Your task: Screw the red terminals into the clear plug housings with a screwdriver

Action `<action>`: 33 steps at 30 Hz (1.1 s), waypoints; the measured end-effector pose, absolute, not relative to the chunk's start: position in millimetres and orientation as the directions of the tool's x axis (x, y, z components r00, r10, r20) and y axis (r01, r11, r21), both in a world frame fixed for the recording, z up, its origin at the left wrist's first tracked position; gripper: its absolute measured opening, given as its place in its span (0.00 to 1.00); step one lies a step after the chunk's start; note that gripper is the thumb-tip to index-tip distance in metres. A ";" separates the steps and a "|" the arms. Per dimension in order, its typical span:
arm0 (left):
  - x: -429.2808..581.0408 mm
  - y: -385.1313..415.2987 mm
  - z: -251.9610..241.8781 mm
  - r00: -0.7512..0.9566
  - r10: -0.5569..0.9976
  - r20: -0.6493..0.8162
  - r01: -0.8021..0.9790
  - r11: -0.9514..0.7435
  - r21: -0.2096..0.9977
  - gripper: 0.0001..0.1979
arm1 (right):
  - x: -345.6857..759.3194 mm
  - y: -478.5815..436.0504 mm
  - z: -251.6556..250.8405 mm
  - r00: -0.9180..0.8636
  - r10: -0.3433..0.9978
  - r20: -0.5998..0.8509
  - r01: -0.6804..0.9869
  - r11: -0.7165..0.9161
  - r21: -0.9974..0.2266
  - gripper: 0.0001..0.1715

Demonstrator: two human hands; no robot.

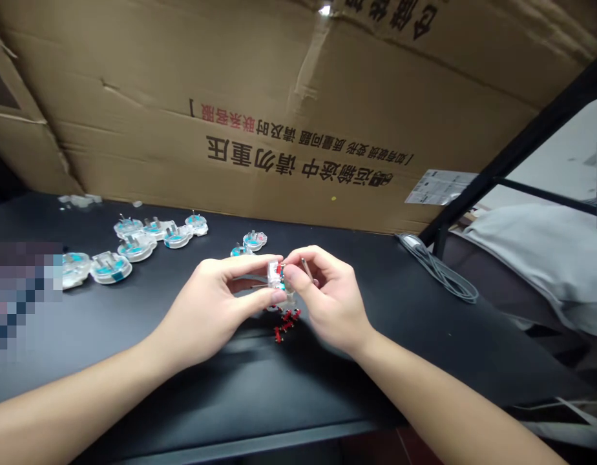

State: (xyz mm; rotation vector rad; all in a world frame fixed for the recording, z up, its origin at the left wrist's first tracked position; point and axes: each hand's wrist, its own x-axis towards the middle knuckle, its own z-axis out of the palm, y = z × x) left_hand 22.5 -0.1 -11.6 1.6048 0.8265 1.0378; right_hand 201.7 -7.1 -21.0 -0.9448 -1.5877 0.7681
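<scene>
My left hand (206, 310) is closed, with thumb and fingers gripping a clear plastic plug (273, 274) by its sides. A thin metal pin sticks out of the plug to the left. My right hand (330, 300) is closed at the plug's right side, its thumb and forefinger pinched against a small red part (280, 268) there. A slim metal piece (306, 268) shows between the right fingers; its kind is unclear. Just below the hands, several small red parts with brassy ends (287, 321) lie loose on the black table (221, 407).
At the left stand several clear plugs with blue inside (110, 267), prongs up. Further plugs (254, 240) sit behind my hands. Clear scraps (80, 201) lie back left. A large cardboard sheet (148, 142) walls the back. A coiled grey cable (439, 268) lies right, beside a black frame.
</scene>
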 end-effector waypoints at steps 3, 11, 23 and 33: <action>22.6 -0.7 -10.8 0.400 0.884 0.241 0.026 -0.274 0.961 0.21 | 202.7 -7.0 -20.5 -0.095 0.880 0.465 0.190 0.475 -0.859 0.07; 21.0 -0.3 -12.6 0.399 0.867 0.297 0.075 -0.354 0.932 0.20 | 203.1 -8.2 -20.1 -0.131 0.869 0.477 0.218 0.494 -0.842 0.06; 19.4 -0.3 -16.2 0.424 0.804 0.417 0.160 -0.520 0.839 0.17 | 204.2 -6.5 -21.1 -0.196 0.784 0.589 0.356 0.616 -0.702 0.10; 13.7 8.3 -9.7 0.451 0.846 0.283 -0.095 -0.270 0.958 0.13 | 232.6 -0.4 -11.7 -0.248 0.751 0.613 0.454 0.649 -0.611 0.17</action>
